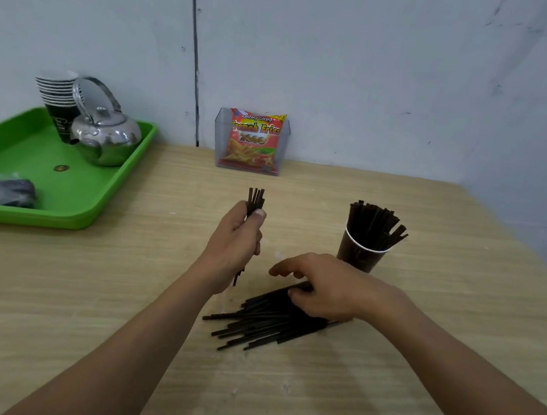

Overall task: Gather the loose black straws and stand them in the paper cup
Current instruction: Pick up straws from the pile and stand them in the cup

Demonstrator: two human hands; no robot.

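At the table's (83, 305) far left, a green tray (114, 189) carries a stack of cups (57, 90), a metal kettle (106, 137) and a dark wrapped item (4, 192). Against the wall at centre, a clear box (220, 140) holds a snack packet (252, 141). In front of it, the left hand (234, 237) is raised above the table, fingers and thumb closed round a bundle of straws (255, 198) held nearly upright, with ends showing above and below the fist. Lower right of it, the loose straws (262, 322) lie in a fanned pile on the table. The right hand (327, 288) lies palm-down over the pile's far end, fingers bent and touching the straws; whether it grips any cannot be told. Just beyond that hand stands the paper cup (358, 254), upright, filled with standing straws (372, 225) that splay rightward.
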